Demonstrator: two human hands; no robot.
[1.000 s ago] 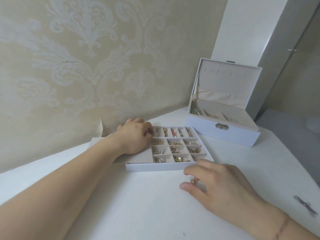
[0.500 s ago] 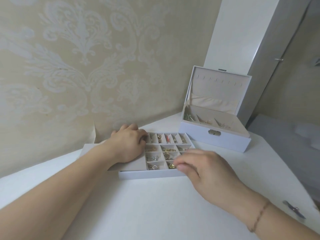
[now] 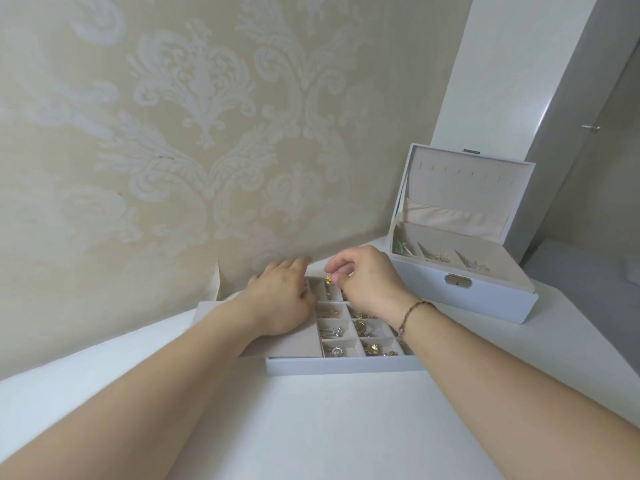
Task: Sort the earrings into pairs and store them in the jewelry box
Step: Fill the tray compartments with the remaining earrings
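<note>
A white divided jewelry tray (image 3: 343, 366) lies on the white table, its small beige compartments holding gold and silver earrings (image 3: 372, 348). My left hand (image 3: 280, 303) rests flat on the tray's left side, fingers spread near the back row. My right hand (image 3: 370, 282) hovers over the back row, thumb and forefinger pinched on a small gold earring (image 3: 328, 280). The open jewelry box (image 3: 464, 299) stands to the right, lid up, with a few pieces in its base compartments.
A patterned beige wall runs close behind the tray. A white pillar rises behind the jewelry box. The white table (image 3: 311, 427) reaches toward me; its right edge drops off beyond the box. A braided bracelet (image 3: 412, 315) circles my right wrist.
My right hand picked a gold earring off the table in front of the tray, then carried it over the tray to the back row. The left hand stayed on the tray.
</note>
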